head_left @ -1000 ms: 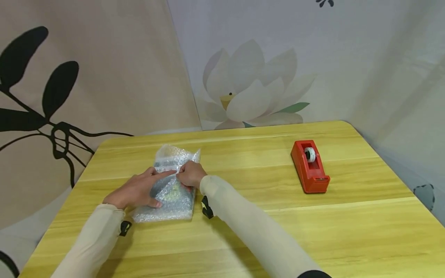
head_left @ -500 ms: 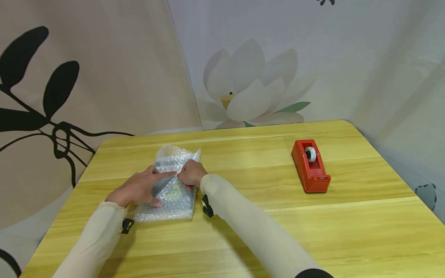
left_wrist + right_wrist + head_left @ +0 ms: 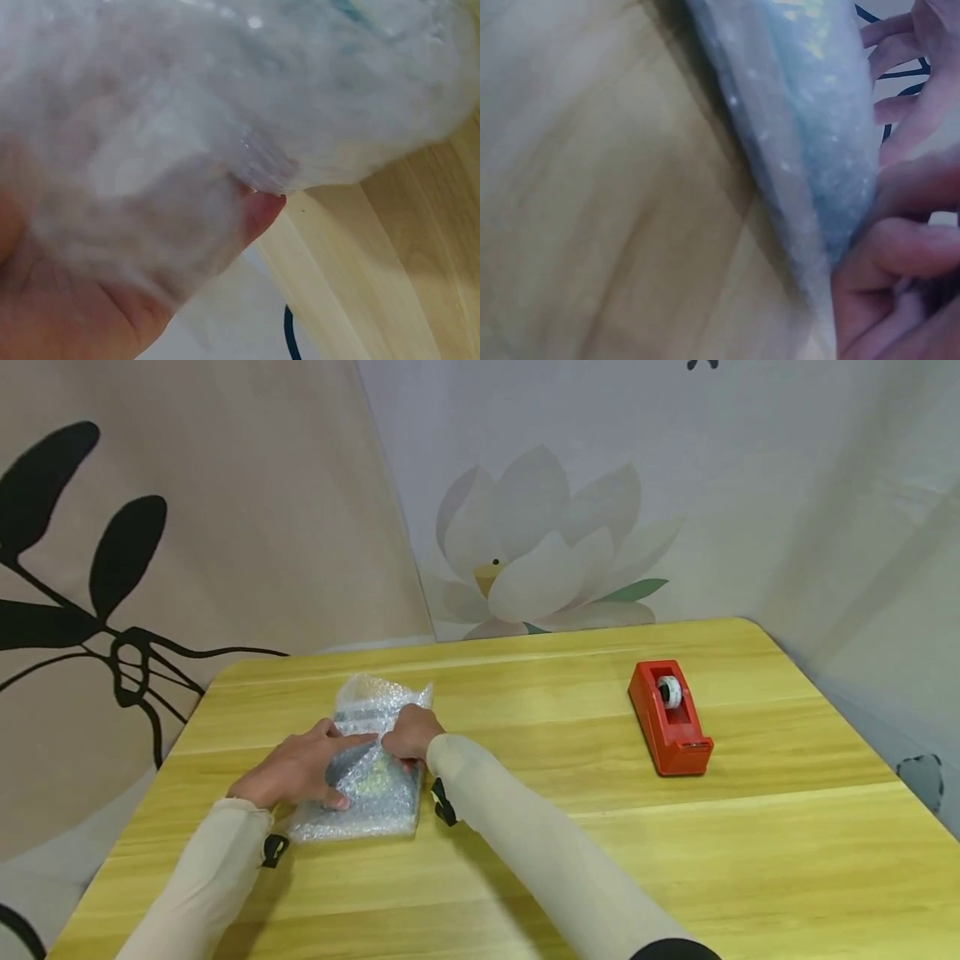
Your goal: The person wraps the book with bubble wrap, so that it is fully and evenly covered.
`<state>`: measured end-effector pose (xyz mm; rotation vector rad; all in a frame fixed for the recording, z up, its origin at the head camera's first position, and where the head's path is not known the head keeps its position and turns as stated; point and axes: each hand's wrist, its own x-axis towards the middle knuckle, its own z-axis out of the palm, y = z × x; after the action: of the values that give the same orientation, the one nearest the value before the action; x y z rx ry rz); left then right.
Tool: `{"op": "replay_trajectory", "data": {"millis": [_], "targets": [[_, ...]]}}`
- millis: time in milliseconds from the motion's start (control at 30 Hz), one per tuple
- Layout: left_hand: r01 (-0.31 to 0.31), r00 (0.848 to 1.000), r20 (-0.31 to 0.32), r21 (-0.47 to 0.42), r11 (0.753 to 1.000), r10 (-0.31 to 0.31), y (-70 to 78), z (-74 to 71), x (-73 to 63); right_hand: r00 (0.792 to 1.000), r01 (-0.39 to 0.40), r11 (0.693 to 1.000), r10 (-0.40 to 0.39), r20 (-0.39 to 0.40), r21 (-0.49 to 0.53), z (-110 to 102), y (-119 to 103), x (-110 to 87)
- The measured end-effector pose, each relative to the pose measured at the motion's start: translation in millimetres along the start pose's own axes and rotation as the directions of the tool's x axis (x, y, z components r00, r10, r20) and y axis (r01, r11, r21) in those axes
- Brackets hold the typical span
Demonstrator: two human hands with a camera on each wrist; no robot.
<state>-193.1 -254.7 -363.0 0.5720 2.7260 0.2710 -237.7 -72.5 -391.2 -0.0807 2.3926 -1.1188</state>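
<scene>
A flat bubble-wrapped package (image 3: 375, 810) lies on the left part of the table, with something dark and pale yellow-green showing through the wrap. My left hand (image 3: 296, 768) rests on its left side, index finger stretched across the top and thumb spread lower down. In the left wrist view, loose cloudy bubble wrap (image 3: 322, 97) hides most of that hand. My right hand (image 3: 411, 732) grips the wrap at the right side with curled fingers, close to the left index fingertip. The right wrist view shows these bent fingers (image 3: 889, 259) at the package's edge; their tips are partly hidden.
A red tape dispenser (image 3: 670, 720) with a white roll stands on the right of the wooden table (image 3: 540, 852). Behind the table hangs a pale printed cloth (image 3: 750, 485) with flower and leaf shapes.
Both hands stay on the package in nearly the same place. The right hand has shifted very slightly upward; the package and tape dispenser have not visibly moved.
</scene>
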Motion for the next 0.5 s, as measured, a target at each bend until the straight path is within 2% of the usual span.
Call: {"op": "replay_trajectory", "data": {"millis": [233, 500], "targets": [[0.039, 0.999, 0.016, 0.004, 0.999, -0.039, 1.5, 0.5, 0.2, 1.000, -0.026, 0.996, 0.027, 0.009, -0.086, 0.3, -4.0, 3.5], [0.039, 0.999, -0.001, 0.014, 0.999, -0.039, 1.8, 2.5, 0.5, 1.000, 0.022, 0.975, -0.019, 0.019, -0.222, -4.8, -0.6, 6.9]]}}
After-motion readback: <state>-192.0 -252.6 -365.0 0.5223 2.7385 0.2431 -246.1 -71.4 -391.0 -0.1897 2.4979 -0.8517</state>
